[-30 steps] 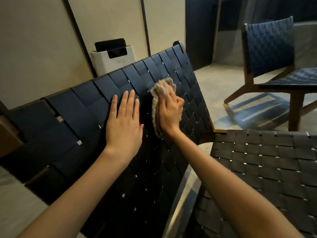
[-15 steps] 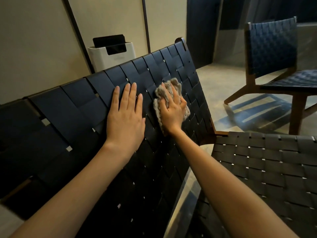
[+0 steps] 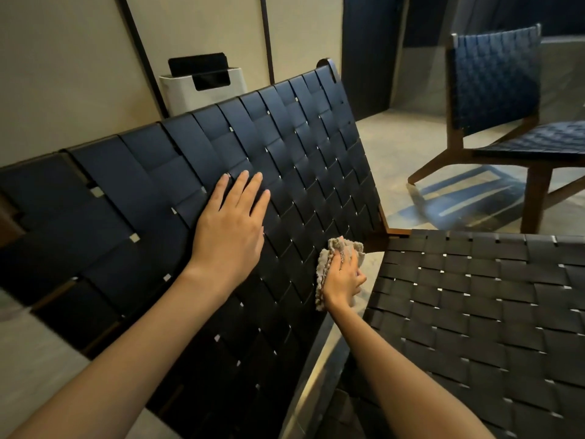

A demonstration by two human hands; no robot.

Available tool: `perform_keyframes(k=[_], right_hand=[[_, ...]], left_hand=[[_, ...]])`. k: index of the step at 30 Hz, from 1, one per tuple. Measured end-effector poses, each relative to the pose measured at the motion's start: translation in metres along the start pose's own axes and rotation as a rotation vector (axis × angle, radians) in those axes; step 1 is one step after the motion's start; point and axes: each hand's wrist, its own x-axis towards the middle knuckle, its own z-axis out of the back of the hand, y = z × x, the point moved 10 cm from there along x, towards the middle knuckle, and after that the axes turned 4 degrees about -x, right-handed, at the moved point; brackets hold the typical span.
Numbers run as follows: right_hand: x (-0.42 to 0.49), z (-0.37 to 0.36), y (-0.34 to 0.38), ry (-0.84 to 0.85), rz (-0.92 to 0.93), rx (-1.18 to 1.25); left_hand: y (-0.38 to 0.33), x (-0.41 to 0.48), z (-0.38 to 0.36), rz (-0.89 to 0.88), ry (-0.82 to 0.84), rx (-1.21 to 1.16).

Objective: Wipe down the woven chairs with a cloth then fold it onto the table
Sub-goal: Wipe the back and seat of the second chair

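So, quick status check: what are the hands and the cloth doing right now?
Left hand flat on chair back, bracing. Right hand grips cloth, pressed low on the back near the seat. Second chair stands apart.

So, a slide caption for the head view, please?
Left hand flat on the woven chair back; right hand holds a cloth against it.

Most of the cloth (image 3: 325, 264) is hidden under the right hand (image 3: 343, 280) and only its rim shows; the fingertips are lost in the folds, so whether they pinch or only press I cannot tell. The palm of the left hand (image 3: 229, 223) is hidden against the backrest (image 3: 285, 147), whose left end the picture's edge cuts off. The seat (image 3: 490, 312) runs out at right and bottom. The second chair (image 3: 497, 87) is cut at right. The backrest hides the lower part of the white box (image 3: 202, 93)
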Motion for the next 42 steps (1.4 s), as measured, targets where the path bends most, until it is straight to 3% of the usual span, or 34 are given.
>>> perform_keyframes(k=[4,10,13,18,24,26,31,35,38,42], right_hand=[[-0.017,-0.006,0.076,0.033,0.233,0.086],[-0.095,-0.038,0.253,0.22,0.838,0.094],[-0.102,-0.05,0.305,0.243,0.94,0.06],[-0.053,-0.063,0.299,0.172,0.629,-0.171],[-0.101,-0.054,0.294,0.18,0.675,0.092],[-0.144,-0.05,0.295,0.22,0.789,0.158],[-0.288,-0.045,0.31,0.279,1.378,0.188],[-0.295,-0.046,0.308,0.259,1.588,0.059],[-0.243,-0.059,0.299,0.218,1.465,-0.131],[-0.157,-0.066,0.298,0.142,1.154,-0.184]], left_hand=[[0.022,-0.024,0.025,0.021,-0.074,-0.068],[0.056,-0.073,0.071,0.057,-0.253,-0.151],[0.071,-0.094,0.086,0.07,-0.333,-0.122],[0.099,-0.129,0.104,0.063,-0.551,-0.196],[0.126,-0.151,0.086,0.321,-0.604,-0.658],[0.13,-0.155,0.084,0.378,-0.644,-0.753],[0.132,-0.164,0.074,0.448,-0.697,-0.88],[0.127,-0.171,0.072,0.48,-0.733,-0.844],[0.124,-0.168,0.071,0.501,-0.761,-0.815],[0.123,-0.165,0.068,0.503,-0.789,-0.824]])
